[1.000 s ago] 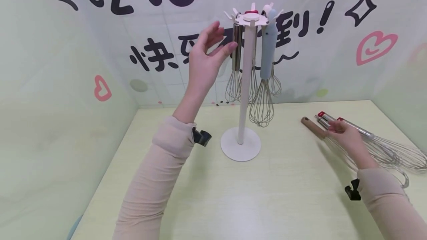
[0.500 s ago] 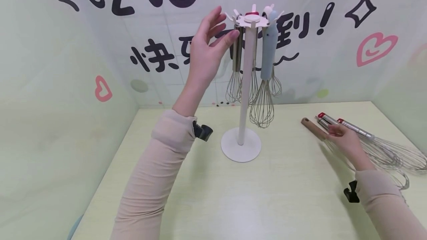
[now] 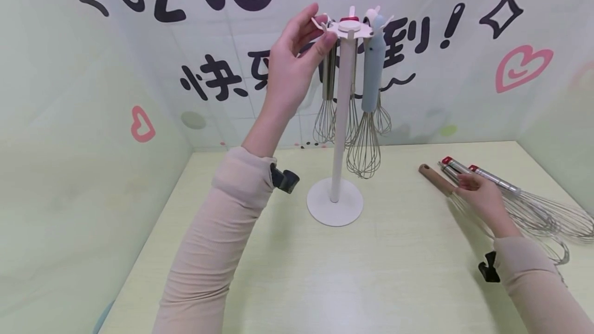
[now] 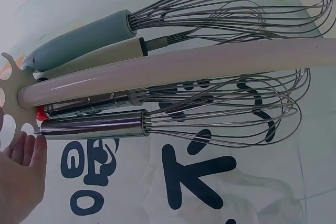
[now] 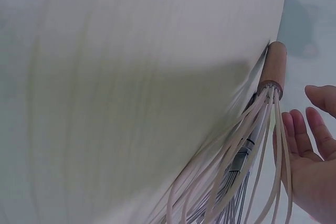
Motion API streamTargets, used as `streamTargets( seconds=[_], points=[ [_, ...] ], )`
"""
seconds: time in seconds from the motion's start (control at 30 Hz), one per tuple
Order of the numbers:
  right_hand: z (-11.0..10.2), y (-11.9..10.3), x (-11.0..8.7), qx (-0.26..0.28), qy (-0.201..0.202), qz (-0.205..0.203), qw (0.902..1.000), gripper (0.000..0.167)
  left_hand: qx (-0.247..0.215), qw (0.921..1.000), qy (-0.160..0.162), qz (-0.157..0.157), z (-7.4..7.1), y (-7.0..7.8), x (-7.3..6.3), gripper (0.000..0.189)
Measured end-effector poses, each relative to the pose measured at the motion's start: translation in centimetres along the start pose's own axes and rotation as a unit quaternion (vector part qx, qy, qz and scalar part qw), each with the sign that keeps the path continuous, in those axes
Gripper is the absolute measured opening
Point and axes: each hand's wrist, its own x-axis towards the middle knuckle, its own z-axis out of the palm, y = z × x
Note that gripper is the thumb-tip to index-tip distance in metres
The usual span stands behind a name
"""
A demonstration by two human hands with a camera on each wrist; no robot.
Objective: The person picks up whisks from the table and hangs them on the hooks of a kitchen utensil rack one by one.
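A white stand with a hooked top carries several hanging whisks. My left hand is at its top left, thumb over the upper end of a silver whisk and the other fingers beside a hook. In the left wrist view the fingertips of that hand meet the end of the silver handle. At the right, my right hand is beside a brown-handled whisk. The right wrist view shows its thumb apart from the fingers, which lie beside the whisk's pale wires.
A blue-handled whisk hangs on the stand's right side, with a cream-handled one close by. Steel whisks with red-tipped handles lie on the table beyond my right hand. A printed cloth stands behind the table.
My left hand has risen and moved right, up to the hooks at the stand's top. My right hand has stayed nearly still by the brown-handled whisk.
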Motion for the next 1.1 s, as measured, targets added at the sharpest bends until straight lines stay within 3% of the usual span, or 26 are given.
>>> streamTargets(
  seconds=[0.57,0.87,1.1],
  points=[
    [0.01,0.13,0.27,-0.019,-0.017,0.004,0.9997,0.045,-0.066,0.9971,0.035,-0.011,0.43,-0.57,0.7,0.046],
    [0.04,-0.16,0.35,-0.036,-0.022,-0.008,0.9991,0.044,-0.074,0.9961,0.048,-0.004,0.69,-0.18,0.55,0.044],
    [0.12,-0.15,0.35,-0.043,-0.039,0.007,0.9983,0.047,-0.065,0.9963,0.057,-0.001,0.82,0.09,0.24,0.044]
  ],
)
